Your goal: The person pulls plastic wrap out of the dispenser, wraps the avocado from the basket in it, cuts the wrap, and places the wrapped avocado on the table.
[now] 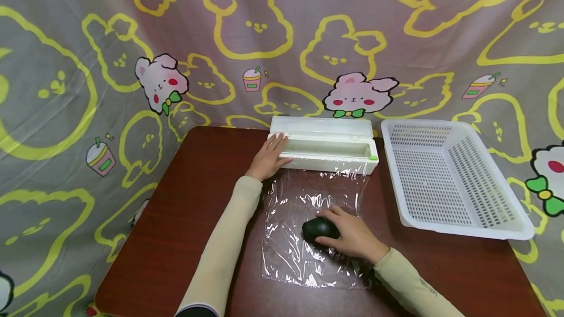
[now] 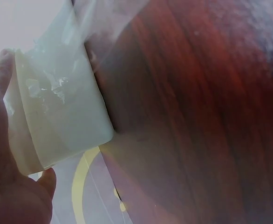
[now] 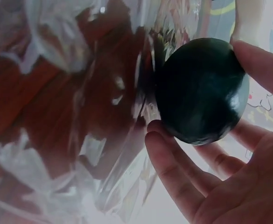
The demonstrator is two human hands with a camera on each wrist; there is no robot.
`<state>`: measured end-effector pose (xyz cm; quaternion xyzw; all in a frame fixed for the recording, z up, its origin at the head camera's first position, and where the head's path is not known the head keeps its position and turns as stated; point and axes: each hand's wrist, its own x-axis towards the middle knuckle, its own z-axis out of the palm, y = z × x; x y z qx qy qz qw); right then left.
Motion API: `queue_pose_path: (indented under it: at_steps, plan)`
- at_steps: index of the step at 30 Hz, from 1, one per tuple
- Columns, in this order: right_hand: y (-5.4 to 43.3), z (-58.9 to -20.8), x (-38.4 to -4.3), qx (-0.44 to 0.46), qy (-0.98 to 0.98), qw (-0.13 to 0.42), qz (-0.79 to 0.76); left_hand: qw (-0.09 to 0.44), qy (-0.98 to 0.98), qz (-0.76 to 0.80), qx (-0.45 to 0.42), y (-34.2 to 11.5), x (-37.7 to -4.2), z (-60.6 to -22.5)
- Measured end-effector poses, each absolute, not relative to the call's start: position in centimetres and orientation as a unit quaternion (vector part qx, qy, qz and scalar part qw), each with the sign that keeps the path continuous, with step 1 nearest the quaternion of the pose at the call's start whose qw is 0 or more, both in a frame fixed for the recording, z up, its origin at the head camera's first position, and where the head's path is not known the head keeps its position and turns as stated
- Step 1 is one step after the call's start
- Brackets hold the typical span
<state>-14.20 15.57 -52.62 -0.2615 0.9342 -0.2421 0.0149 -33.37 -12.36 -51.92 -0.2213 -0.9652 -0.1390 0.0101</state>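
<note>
A dark green, glossy avocado (image 1: 318, 229) lies on a sheet of clear cling film (image 1: 286, 253), which is spread over the table. My right hand (image 1: 352, 235) holds it from the right, the thumb on one side and the fingers on the other, as the right wrist view of the avocado (image 3: 201, 91) shows. The film runs back to a long white dispenser box (image 1: 328, 164) with its lid (image 1: 321, 127) raised. My left hand (image 1: 267, 155) holds the box's left end, fingers over the top and thumb on the front. The left wrist view shows the box end (image 2: 66, 107) close up.
A white perforated plastic basket (image 1: 440, 185) stands at the table's right side, beside the box. The dark red wooden table (image 1: 176, 219) ends against a patterned cloth (image 1: 291, 77) hanging behind and at the sides. A small green piece (image 1: 373, 158) sits at the box's right end.
</note>
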Motion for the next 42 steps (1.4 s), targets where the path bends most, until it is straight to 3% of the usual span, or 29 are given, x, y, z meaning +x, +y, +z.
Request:
queue_pose_path:
  at_steps: [27, 36, 42]
  plan:
    - [15.9, -52.6, -14.4, -0.275, 0.935, 0.001, -0.225, 0.009, -0.961, -0.164, -0.222, -12.7, -33.7, -52.4]
    - [16.5, -52.3, -14.2, -0.269, 0.935, 0.001, -0.229, -0.008, -0.927, -0.285, -0.245, -13.7, -33.6, -52.5]
    - [17.6, -51.8, -14.1, -0.261, 0.934, -0.02, -0.244, 0.051, -0.923, -0.262, -0.277, -14.9, -32.2, -51.5]
